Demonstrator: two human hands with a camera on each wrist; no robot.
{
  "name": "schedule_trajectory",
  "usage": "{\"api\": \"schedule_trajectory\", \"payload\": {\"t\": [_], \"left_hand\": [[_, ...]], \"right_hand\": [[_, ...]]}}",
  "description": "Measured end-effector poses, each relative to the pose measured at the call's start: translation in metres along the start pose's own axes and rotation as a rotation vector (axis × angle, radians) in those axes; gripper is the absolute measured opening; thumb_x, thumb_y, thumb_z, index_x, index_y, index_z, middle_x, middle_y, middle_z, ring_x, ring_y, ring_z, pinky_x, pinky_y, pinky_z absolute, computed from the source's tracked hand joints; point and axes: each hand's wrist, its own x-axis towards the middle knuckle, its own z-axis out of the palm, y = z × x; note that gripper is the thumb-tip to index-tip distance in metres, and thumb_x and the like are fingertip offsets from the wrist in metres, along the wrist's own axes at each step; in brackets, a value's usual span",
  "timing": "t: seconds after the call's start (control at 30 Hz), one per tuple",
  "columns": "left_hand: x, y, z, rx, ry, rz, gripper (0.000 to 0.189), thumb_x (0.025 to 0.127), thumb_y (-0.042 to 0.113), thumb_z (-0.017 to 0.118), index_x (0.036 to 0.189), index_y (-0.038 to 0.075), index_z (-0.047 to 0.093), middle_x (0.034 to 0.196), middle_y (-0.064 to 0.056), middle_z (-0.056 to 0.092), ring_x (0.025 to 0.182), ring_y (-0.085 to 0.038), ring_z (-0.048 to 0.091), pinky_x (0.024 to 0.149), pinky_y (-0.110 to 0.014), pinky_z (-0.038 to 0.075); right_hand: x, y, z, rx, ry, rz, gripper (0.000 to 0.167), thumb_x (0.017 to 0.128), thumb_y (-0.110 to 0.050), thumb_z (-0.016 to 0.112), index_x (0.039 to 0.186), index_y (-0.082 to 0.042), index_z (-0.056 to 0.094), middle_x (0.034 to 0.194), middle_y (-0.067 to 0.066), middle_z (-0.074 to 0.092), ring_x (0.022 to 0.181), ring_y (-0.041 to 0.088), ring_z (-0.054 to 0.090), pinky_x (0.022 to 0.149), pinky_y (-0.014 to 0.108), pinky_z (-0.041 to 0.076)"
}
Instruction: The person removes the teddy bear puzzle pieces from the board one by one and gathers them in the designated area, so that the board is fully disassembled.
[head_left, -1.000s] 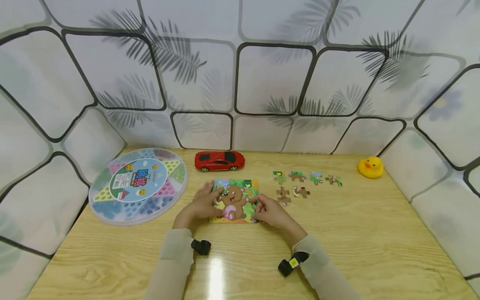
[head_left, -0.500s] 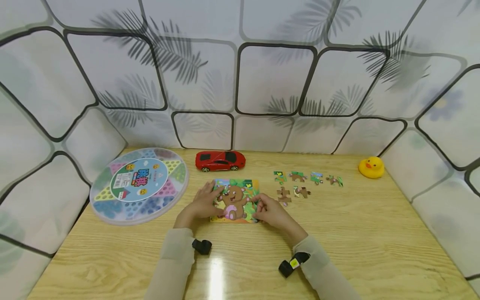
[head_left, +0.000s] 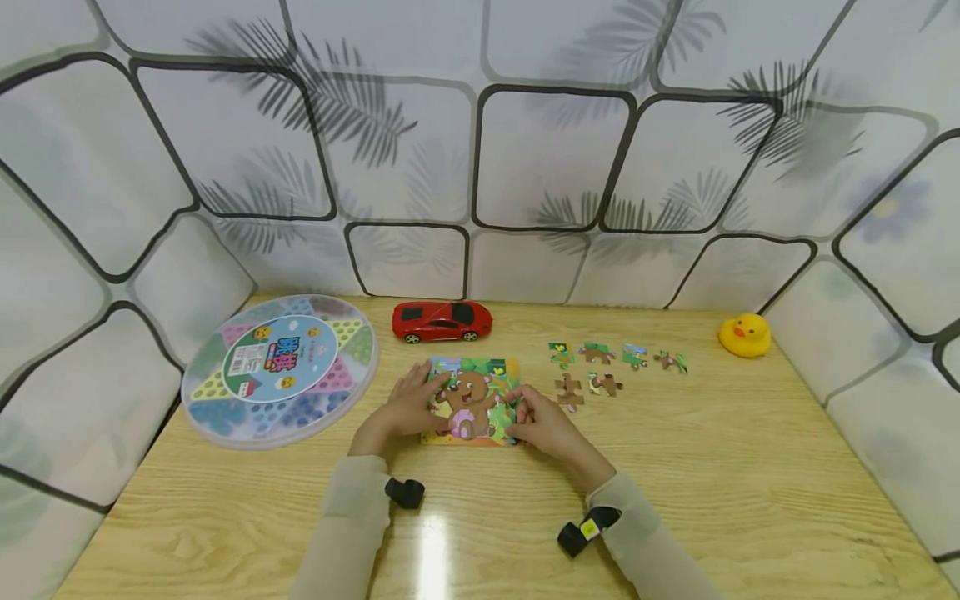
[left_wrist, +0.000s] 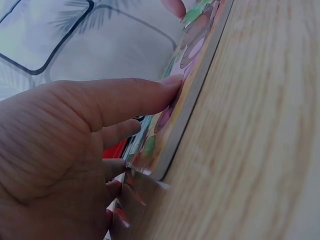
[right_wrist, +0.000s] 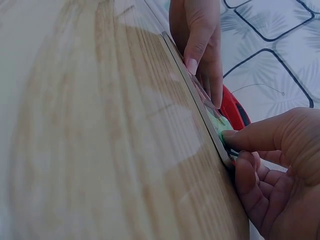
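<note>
Here, on grained wood [head_left: 720, 475]: left fingers [head_left: 427, 390] loose on rectangular puzzle [head_left: 471, 390], right fingers [right_wrist: 245, 171] pinching green piece [right_wrist: 220, 125].

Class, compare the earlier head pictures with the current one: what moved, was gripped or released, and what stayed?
Nothing clearly moved, and nothing was newly gripped or released; the whole view only drifts slightly. The left hand still rests on the left side of the bear puzzle, the right hand still at its right edge. The red car, yellow duck and six loose pieces stayed put.
</note>
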Motion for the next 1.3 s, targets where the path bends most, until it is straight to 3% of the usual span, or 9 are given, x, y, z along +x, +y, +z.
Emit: {"api": "schedule_trajectory", "payload": {"t": [0.27, 0.57, 0.9, 1.3], "left_hand": [[-0.001, 0.001, 0.0, -0.005, 0.004, -0.005, 0.081, 0.081, 0.024, 0.071, 0.149, 0.01, 0.029, 0.156, -0.022, 0.003, 0.143, -0.037, -0.005, 0.113, -0.055, 0.0], [-0.001, 0.005, -0.001, -0.011, -0.006, -0.012, 0.083, 0.081, 0.023, 0.07, 0.15, 0.01, 0.026, 0.157, -0.021, 0.002, 0.143, -0.037, -0.005, 0.113, -0.054, -0.001], [0.0, 0.002, 0.0, -0.012, 0.002, -0.012, 0.083, 0.081, 0.024, 0.072, 0.15, 0.011, 0.027, 0.157, -0.021, 0.003, 0.143, -0.037, -0.005, 0.113, -0.056, -0.001], [0.001, 0.001, 0.001, -0.013, 0.006, -0.01, 0.083, 0.08, 0.025, 0.072, 0.15, 0.011, 0.028, 0.157, -0.02, 0.003, 0.143, -0.037, -0.005, 0.113, -0.055, -0.001]], "right_hand": [[0.0, 0.0, 0.003, -0.02, 0.028, 0.026, 0.037, 0.083, 0.001, 0.068, 0.117, -0.005, 0.053, 0.079, 0.003, 0.045, 0.057, 0.01, 0.039, 0.049, 0.019, 0.034], [-0.002, 0.001, 0.001, -0.049, 0.032, -0.019, 0.038, 0.084, -0.001, 0.068, 0.119, -0.003, 0.052, 0.094, 0.01, 0.051, 0.061, 0.012, 0.041, 0.05, 0.02, 0.036], [-0.004, -0.002, 0.001, 0.025, 0.037, -0.002, 0.023, 0.089, -0.003, 0.062, 0.111, 0.0, 0.054, 0.078, 0.004, 0.047, 0.056, 0.009, 0.042, 0.048, 0.021, 0.039], [-0.007, -0.013, -0.003, 0.144, 0.045, 0.049, 0.034, 0.088, 0.003, 0.061, 0.122, 0.006, 0.054, 0.077, 0.008, 0.054, 0.055, 0.014, 0.048, 0.047, 0.026, 0.046]]}}
